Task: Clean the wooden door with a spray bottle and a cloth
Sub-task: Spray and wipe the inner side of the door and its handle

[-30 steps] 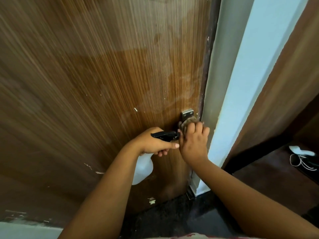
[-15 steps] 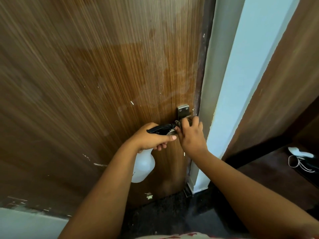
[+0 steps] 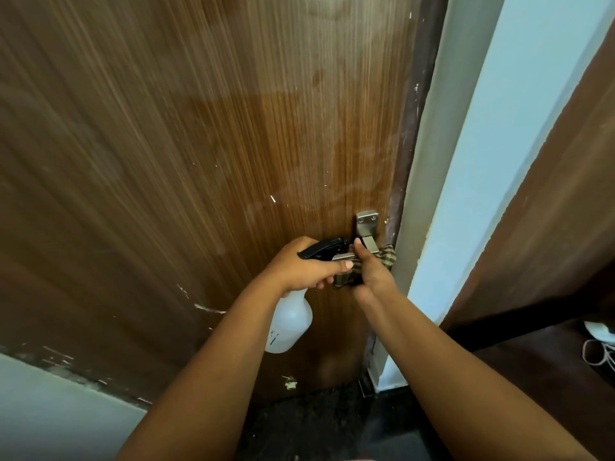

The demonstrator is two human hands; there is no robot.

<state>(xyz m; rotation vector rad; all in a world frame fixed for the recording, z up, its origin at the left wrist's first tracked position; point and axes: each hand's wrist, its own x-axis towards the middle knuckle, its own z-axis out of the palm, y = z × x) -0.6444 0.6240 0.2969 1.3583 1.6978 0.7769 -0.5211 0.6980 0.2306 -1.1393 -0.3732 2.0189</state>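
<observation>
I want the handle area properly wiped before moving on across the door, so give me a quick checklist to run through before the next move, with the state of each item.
1. Cloth in contact with the handle: ok, the right hand holds it against the lever.
2. Spray bottle secured: ok, the left hand grips its neck below the black trigger head.
3. Nozzle aimed at the door: ok, it points toward the handle.
4. Liquid left in the bottle: cannot tell, the white body hides the level.
5. Door face clean: not ok, hazy smears and white flecks show above the handle.
6. Lower door edge: not ok, scuffs and chipped patches remain.
</observation>
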